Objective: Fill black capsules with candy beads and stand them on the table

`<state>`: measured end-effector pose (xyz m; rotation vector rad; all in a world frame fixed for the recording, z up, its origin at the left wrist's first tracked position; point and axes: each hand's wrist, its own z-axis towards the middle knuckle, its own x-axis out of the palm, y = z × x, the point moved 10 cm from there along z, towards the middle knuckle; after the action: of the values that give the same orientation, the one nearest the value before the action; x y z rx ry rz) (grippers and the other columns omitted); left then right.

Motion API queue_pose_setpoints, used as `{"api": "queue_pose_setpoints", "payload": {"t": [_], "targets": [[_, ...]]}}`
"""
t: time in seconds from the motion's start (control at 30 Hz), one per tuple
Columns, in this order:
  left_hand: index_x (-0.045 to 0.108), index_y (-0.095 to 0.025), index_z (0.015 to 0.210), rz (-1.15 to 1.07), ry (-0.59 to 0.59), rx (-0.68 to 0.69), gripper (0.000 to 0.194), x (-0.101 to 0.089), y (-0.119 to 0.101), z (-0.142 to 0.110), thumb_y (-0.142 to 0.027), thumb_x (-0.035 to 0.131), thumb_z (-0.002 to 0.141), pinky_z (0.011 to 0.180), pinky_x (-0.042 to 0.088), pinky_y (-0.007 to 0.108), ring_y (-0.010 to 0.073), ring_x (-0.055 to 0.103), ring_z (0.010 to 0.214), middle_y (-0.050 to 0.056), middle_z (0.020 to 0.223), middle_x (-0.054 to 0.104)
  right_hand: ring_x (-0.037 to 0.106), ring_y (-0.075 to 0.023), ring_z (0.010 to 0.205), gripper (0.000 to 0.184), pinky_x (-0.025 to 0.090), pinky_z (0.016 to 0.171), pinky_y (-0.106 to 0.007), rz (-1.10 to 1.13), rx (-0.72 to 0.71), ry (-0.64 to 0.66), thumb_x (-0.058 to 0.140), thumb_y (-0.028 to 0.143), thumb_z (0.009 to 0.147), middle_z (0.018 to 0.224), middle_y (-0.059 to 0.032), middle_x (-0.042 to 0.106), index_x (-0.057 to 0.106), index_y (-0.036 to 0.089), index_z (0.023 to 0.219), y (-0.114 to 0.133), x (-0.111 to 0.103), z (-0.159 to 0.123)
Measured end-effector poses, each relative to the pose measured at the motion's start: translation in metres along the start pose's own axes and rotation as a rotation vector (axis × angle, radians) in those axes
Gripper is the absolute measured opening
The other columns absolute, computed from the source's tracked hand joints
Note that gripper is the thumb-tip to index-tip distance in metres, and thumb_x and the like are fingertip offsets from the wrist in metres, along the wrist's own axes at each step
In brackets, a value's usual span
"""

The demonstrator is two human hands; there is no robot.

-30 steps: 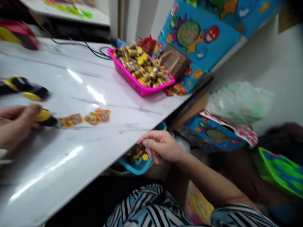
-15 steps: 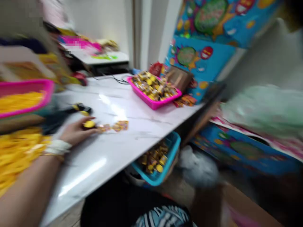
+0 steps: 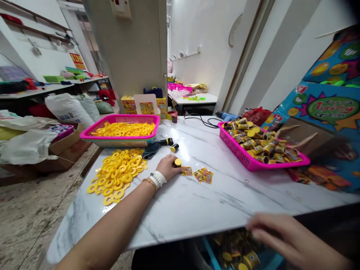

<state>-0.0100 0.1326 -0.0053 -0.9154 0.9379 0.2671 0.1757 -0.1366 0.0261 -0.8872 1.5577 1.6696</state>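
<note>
My left hand point(image 3: 168, 167) rests on the table, its fingers closed round a small dark canister with a yellow cap point(image 3: 177, 162). Beside its fingertips lie a few small yellow printed wrappers point(image 3: 206, 175). Just beyond are another yellow-capped canister point(image 3: 174, 147) and a black-and-yellow one by a dark cloth point(image 3: 152, 150). At the lower right, my right hand point(image 3: 277, 230) is smeared by motion over a blue basket point(image 3: 211, 255) of wrapped canisters below the table edge. Whether its fingers hold anything does not show.
Yellow rings point(image 3: 118, 172) are heaped left of my forearm, before a pink basket point(image 3: 120, 119) of more yellow pieces. On the right stands another pink basket point(image 3: 239, 155), piled with wrapped canisters. Printed blue boxes point(image 3: 329, 108) and a brown bag point(image 3: 312, 137) stand behind it.
The view has swung left, bringing the ring pile and left basket fully in. My right hand has come into sight above the blue basket. My left hand still holds the canister.
</note>
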Motion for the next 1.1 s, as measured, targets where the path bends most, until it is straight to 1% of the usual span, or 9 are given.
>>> {"api": "queue_pose_setpoints", "payload": {"t": [0.13, 0.23, 0.37, 0.47, 0.6, 0.77, 0.9, 1.0, 1.1], "targets": [[0.065, -0.018, 0.099, -0.030, -0.048, -0.073, 0.037, -0.004, 0.008, -0.001, -0.021, 0.079, 0.066, 0.076, 0.047, 0.029, 0.0171, 0.057, 0.077, 0.001, 0.085, 0.059, 0.062, -0.0166, 0.074, 0.023, 0.049, 0.074, -0.029, 0.026, -0.100, -0.011, 0.056, 0.034, 0.089, 0.092, -0.0060, 0.069, 0.073, 0.024, 0.101, 0.003, 0.002, 0.120], [0.061, -0.018, 0.115, -0.025, -0.118, -0.072, 0.055, -0.014, 0.004, -0.003, -0.026, 0.081, 0.064, 0.084, 0.048, 0.033, 0.0192, 0.058, 0.087, 0.005, 0.097, 0.057, 0.061, -0.0150, 0.075, 0.023, 0.050, 0.074, -0.028, 0.156, -0.159, 0.054, 0.066, 0.032, 0.080, 0.096, -0.0050, 0.064, 0.076, 0.025, 0.099, -0.007, 0.029, 0.175], [0.061, -0.017, 0.115, -0.106, -0.333, 0.014, 0.050, -0.040, -0.024, -0.016, -0.037, 0.076, 0.071, 0.077, 0.049, 0.031, 0.0155, 0.055, 0.075, 0.006, 0.098, 0.054, 0.059, -0.0148, 0.076, 0.015, 0.048, 0.071, -0.027, 0.249, -0.187, -0.042, 0.068, 0.033, 0.079, 0.087, -0.0034, 0.061, 0.078, 0.023, 0.080, -0.030, 0.046, 0.179], [0.067, -0.017, 0.088, -0.230, -0.307, 0.038, 0.023, -0.036, -0.049, -0.027, -0.038, 0.065, 0.081, 0.064, 0.044, 0.026, 0.0123, 0.050, 0.062, 0.002, 0.076, 0.055, 0.060, -0.0153, 0.078, 0.017, 0.050, 0.075, -0.029, 0.310, -0.192, -0.172, 0.067, 0.035, 0.081, 0.093, -0.0046, 0.062, 0.078, 0.023, 0.080, -0.031, 0.037, 0.169], [0.066, -0.016, 0.073, -0.459, -0.141, -0.075, 0.030, -0.005, -0.057, -0.034, -0.045, 0.064, 0.081, 0.058, 0.040, 0.025, 0.0118, 0.050, 0.060, 0.002, 0.068, 0.060, 0.062, -0.0163, 0.075, 0.016, 0.051, 0.072, -0.030, 0.391, -0.260, -0.289, 0.065, 0.031, 0.082, 0.087, -0.0049, 0.066, 0.078, 0.025, 0.088, 0.009, 0.021, 0.173], [0.058, -0.015, 0.076, -0.912, -0.029, -0.320, 0.046, 0.016, -0.028, -0.028, -0.060, 0.066, 0.074, 0.043, 0.028, 0.022, 0.0062, 0.035, 0.042, -0.005, 0.053, 0.047, 0.060, -0.0138, 0.070, 0.039, 0.049, 0.067, -0.027, 0.446, -0.367, -0.361, 0.054, 0.013, 0.078, 0.084, -0.0021, 0.067, 0.072, 0.027, 0.109, 0.070, 0.016, 0.199], [0.055, -0.015, 0.070, -0.997, -0.116, -0.406, 0.052, -0.001, -0.005, -0.021, -0.064, 0.070, 0.068, 0.042, 0.020, 0.020, 0.0038, 0.029, 0.041, -0.007, 0.049, 0.044, 0.049, -0.0095, 0.051, 0.049, 0.042, 0.051, -0.023, 0.781, -0.092, -0.240, 0.063, 0.025, 0.075, 0.068, 0.0038, 0.060, 0.059, 0.019, 0.123, 0.051, 0.033, 0.232], [0.052, -0.015, 0.061, -0.901, -0.148, -0.390, 0.056, -0.008, 0.004, -0.017, -0.068, 0.069, 0.066, 0.042, 0.020, 0.020, 0.0048, 0.032, 0.041, -0.005, 0.046, 0.044, 0.042, -0.0073, 0.045, 0.033, 0.032, 0.045, -0.021, 0.922, 0.056, -0.026, 0.067, 0.040, 0.075, 0.055, 0.0055, 0.053, 0.064, 0.013, 0.095, 0.037, 0.061, 0.238], [0.050, -0.016, 0.054, -0.794, -0.126, -0.355, 0.062, -0.001, 0.009, -0.015, -0.075, 0.062, 0.069, 0.041, 0.021, 0.021, 0.0056, 0.032, 0.041, -0.004, 0.044, 0.043, 0.039, -0.0065, 0.045, 0.037, 0.028, 0.045, -0.020, 0.985, 0.115, 0.072, 0.068, 0.051, 0.074, 0.053, 0.0049, 0.051, 0.057, 0.016, 0.074, 0.030, 0.079, 0.231]]}}
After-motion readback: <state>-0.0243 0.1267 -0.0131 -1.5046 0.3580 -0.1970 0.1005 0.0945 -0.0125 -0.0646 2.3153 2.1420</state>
